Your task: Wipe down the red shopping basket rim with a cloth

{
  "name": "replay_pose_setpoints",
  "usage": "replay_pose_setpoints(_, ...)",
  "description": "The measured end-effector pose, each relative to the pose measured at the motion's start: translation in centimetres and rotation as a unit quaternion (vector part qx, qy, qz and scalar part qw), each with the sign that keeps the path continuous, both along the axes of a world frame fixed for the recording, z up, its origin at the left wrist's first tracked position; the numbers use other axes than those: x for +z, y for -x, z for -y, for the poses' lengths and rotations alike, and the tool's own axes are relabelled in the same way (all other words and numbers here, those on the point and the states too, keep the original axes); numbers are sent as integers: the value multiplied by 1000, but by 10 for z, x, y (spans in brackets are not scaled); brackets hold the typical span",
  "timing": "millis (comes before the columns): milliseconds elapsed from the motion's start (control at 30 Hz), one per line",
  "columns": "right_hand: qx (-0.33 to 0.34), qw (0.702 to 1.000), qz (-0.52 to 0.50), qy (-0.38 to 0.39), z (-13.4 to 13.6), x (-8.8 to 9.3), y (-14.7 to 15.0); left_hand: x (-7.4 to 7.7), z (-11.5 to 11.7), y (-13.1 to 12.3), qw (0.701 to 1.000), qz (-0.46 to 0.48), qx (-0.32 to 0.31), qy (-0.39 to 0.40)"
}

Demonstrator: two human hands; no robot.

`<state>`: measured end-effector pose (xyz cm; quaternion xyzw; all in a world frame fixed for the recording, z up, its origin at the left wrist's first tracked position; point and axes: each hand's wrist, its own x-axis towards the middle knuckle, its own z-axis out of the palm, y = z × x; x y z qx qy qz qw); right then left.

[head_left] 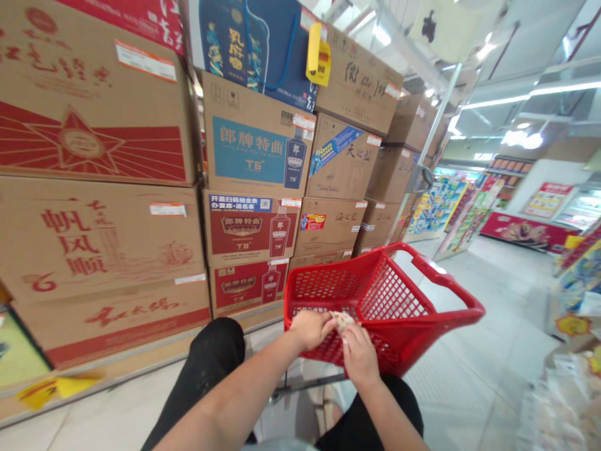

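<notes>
My left hand (310, 329) and my right hand (359, 354) meet at the near rim of a red plastic shopping basket (399, 300). Both hands are closed around a small pale crumpled thing (341, 320) held between them; I cannot make out what it is. The basket is mesh-sided with a red handle (446, 279) at its far right side. It stands tilted just in front of my knees, which are in dark trousers (211, 363).
A tall wall of stacked cardboard liquor cartons (253, 138) fills the left and centre. A yellow tag (318, 59) hangs from a blue gift bag (253, 44) on top. The tiled aisle (493, 326) runs to the right, with displays (573, 326) along the right edge.
</notes>
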<state>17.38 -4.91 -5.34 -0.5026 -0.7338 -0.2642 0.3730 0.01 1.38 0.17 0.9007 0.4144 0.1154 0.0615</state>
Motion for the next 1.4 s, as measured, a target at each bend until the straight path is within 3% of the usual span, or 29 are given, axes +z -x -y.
replay_pose_setpoints(100,-10,1000,21,21,5,-18,3,-1,-1,2,1000,2,-6,2)
replay_pose_setpoints(200,-4,999,14,44,2,-21,2,-1,-2,2,1000,-1,-2,4)
replay_pose_setpoints(367,-8,997,13,81,0,-18,4,0,-1,1,1000,-19,16,4)
replay_pose_setpoints(567,-2,996,-39,83,5,4,13,-1,-1,1,1000,-16,18,-6)
replay_pose_setpoints(767,-28,996,-27,84,6,-11,11,0,1,3,1000,-16,13,-4)
replay_pose_setpoints(967,9,995,-64,79,4,7,15,-2,0,3,1000,-2,15,-4)
replay_pose_setpoints(1400,8,995,-60,77,4,7,18,1,3,3,1000,-8,30,4)
